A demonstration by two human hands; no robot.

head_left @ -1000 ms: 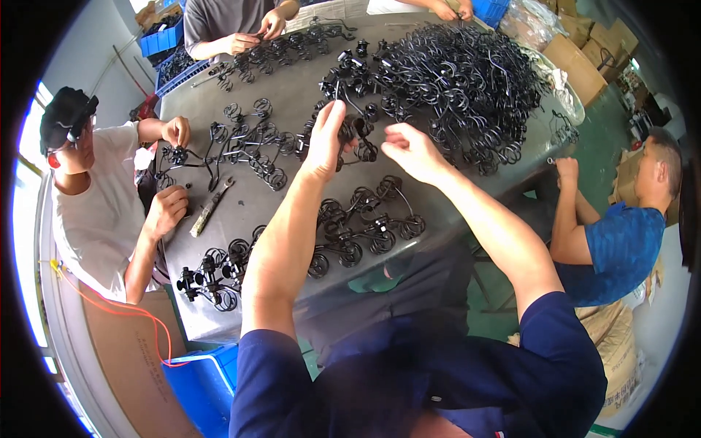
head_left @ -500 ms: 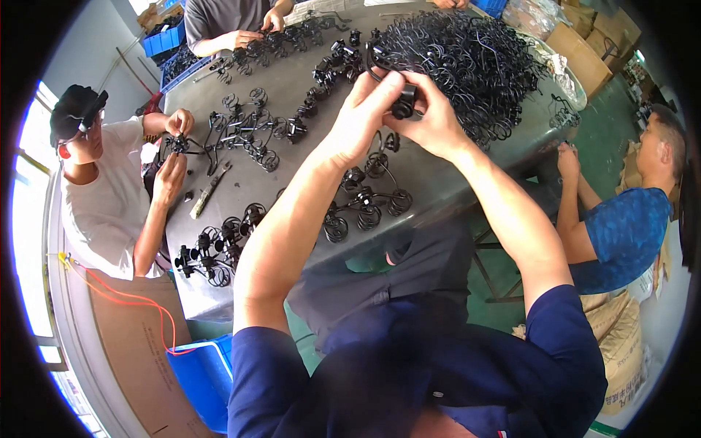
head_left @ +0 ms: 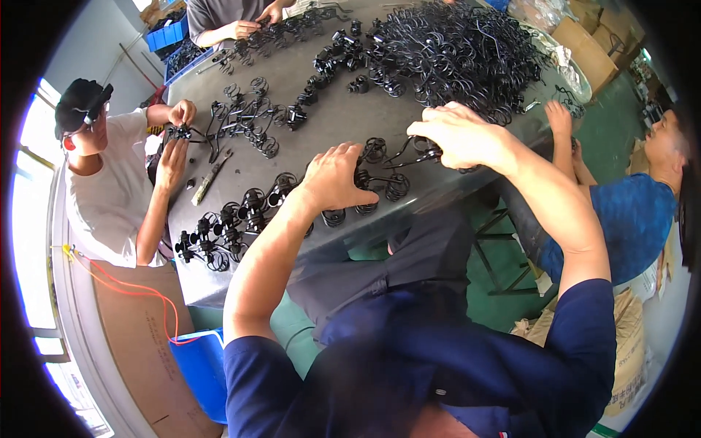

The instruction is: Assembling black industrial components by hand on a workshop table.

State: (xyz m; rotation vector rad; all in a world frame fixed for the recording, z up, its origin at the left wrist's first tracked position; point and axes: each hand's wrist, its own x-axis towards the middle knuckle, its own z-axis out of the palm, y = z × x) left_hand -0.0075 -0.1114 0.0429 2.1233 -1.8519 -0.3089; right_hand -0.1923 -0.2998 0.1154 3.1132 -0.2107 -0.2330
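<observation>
My left hand [head_left: 332, 179] is at the near edge of the metal table, its thumb spread away from the fingers, close beside a group of black coiled wire parts [head_left: 396, 187]. Whether it touches any of them I cannot tell. My right hand [head_left: 467, 137] is to its right, above the table edge, with its fingers curled round a black coiled part [head_left: 427, 152]; the hand hides much of that part. To the left, a row of black coiled parts with black fittings [head_left: 253, 208] lies along the near edge.
A large heap of black coiled wires [head_left: 467, 58] covers the far right of the table [head_left: 343, 117]. More coiled parts [head_left: 252, 120] and black fittings [head_left: 296, 115] lie mid-table, beside a cutter-like tool [head_left: 212, 177]. Co-workers sit at left [head_left: 109, 168] and right [head_left: 621, 212]; another works at the far side.
My hands were together higher over the table, holding a black fitting with wire. They have separated and come nearer, the left opening, the right moving right. The right-hand co-worker's hand has reached toward the table.
</observation>
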